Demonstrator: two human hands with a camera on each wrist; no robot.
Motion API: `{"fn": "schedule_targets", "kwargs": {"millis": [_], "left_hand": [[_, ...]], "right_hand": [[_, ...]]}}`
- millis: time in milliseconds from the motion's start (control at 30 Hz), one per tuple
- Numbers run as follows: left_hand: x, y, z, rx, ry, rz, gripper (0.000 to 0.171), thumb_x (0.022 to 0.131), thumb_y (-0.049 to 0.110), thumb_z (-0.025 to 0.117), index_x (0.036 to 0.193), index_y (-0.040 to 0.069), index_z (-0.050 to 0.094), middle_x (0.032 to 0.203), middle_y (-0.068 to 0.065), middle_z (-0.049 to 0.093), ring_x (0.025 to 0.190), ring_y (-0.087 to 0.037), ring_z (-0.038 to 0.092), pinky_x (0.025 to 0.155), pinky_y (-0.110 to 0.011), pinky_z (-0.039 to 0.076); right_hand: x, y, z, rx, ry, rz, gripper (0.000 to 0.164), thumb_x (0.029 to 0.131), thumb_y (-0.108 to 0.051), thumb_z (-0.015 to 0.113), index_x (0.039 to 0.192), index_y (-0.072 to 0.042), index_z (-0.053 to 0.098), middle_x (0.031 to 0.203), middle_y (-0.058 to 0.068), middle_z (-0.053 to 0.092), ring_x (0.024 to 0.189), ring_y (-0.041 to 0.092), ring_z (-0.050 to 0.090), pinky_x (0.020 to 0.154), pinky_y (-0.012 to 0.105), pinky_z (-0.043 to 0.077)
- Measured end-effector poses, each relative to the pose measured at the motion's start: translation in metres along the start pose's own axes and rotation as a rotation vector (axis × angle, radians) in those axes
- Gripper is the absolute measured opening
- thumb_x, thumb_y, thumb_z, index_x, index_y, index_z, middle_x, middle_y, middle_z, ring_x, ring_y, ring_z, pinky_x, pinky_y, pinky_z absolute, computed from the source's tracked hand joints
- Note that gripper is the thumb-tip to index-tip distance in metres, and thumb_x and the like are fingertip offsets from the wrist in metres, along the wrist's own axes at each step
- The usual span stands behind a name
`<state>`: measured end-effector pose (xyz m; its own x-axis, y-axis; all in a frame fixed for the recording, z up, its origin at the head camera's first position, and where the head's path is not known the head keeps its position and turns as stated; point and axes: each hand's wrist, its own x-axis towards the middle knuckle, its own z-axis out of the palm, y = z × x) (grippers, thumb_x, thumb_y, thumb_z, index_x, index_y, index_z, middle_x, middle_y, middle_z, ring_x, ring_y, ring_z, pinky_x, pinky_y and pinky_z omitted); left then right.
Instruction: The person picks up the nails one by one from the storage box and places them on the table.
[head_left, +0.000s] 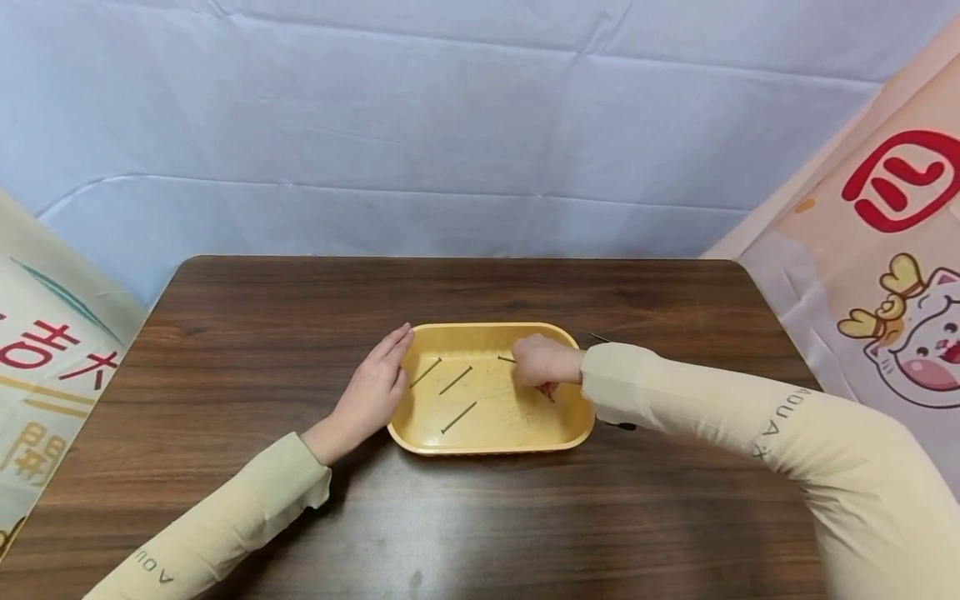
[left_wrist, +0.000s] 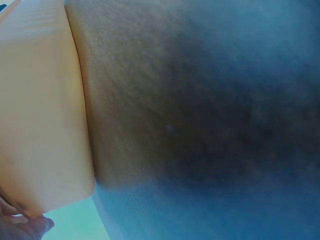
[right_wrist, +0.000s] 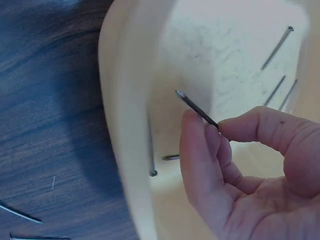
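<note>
A shallow yellow plastic basin [head_left: 517, 425] stands on the table with several loose nails [head_left: 458, 417] on its floor. My right hand [head_left: 546, 363] reaches into its right part. In the right wrist view, that thumb and forefinger pinch a dark nail [right_wrist: 197, 108], its point sticking out past the fingertips. Another nail [right_wrist: 152, 150] lies along the basin wall there, and one more is partly covered by the fingers. My left hand [head_left: 371, 392] rests against the basin's left rim, fingers straight; the left wrist view catches only its fingertips [left_wrist: 42, 226] by the basin edge.
The basin sits on a dark wood-grain table [head_left: 300, 308]. To its right, partly behind the right sleeve, lie a thin dark piece [head_left: 598, 337] and a black-ended item [head_left: 626, 426]. Slim metal pieces [right_wrist: 20, 213] show on the table in the right wrist view. A pale cloth [head_left: 420, 125] hangs behind.
</note>
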<state>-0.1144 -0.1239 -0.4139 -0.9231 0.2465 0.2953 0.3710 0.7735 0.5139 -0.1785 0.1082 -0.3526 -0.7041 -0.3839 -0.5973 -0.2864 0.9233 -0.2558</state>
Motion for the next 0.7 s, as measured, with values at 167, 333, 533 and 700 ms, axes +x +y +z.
{"fn": "schedule_targets", "kwargs": {"millis": [167, 333, 533, 700], "left_hand": [[0.0, -0.001, 0.0, 0.003, -0.002, 0.0, 0.048, 0.084, -0.005, 0.049, 0.131, -0.009, 0.042, 0.138, -0.018, 0.04, 0.127, -0.028, 0.038, 0.104, -0.04, 0.033], [0.001, -0.002, 0.001, 0.005, -0.004, 0.0, 0.048, 0.084, -0.005, 0.049, 0.131, -0.009, 0.042, 0.139, -0.017, 0.04, 0.127, -0.028, 0.038, 0.104, -0.039, 0.032], [0.001, -0.003, 0.001, 0.005, 0.002, 0.005, 0.048, 0.083, -0.005, 0.049, 0.131, -0.009, 0.042, 0.138, -0.017, 0.04, 0.127, -0.028, 0.038, 0.104, -0.04, 0.033], [0.001, -0.003, 0.001, 0.008, -0.003, -0.001, 0.048, 0.084, -0.005, 0.049, 0.131, -0.009, 0.042, 0.139, -0.017, 0.039, 0.127, -0.027, 0.037, 0.104, -0.04, 0.032]], "right_hand": [[-0.001, -0.004, -0.005, -0.035, -0.011, 0.002, 0.024, 0.082, 0.002, 0.049, 0.059, -0.007, 0.046, 0.049, 0.006, 0.051, 0.04, 0.013, 0.053, 0.047, 0.026, 0.051], [-0.003, -0.006, -0.009, -0.064, -0.021, 0.007, 0.026, 0.084, -0.003, 0.054, 0.06, -0.007, 0.047, 0.048, 0.003, 0.048, 0.04, 0.012, 0.052, 0.05, 0.028, 0.054], [-0.008, -0.005, -0.016, -0.033, -0.042, -0.017, 0.035, 0.086, -0.005, 0.053, 0.053, -0.009, 0.043, 0.043, 0.0, 0.042, 0.038, 0.01, 0.046, 0.054, 0.031, 0.055], [-0.012, -0.003, -0.021, -0.015, -0.035, -0.043, 0.018, 0.087, -0.005, 0.052, 0.069, -0.004, 0.053, 0.049, -0.001, 0.044, 0.042, 0.011, 0.049, 0.055, 0.031, 0.055]]}}
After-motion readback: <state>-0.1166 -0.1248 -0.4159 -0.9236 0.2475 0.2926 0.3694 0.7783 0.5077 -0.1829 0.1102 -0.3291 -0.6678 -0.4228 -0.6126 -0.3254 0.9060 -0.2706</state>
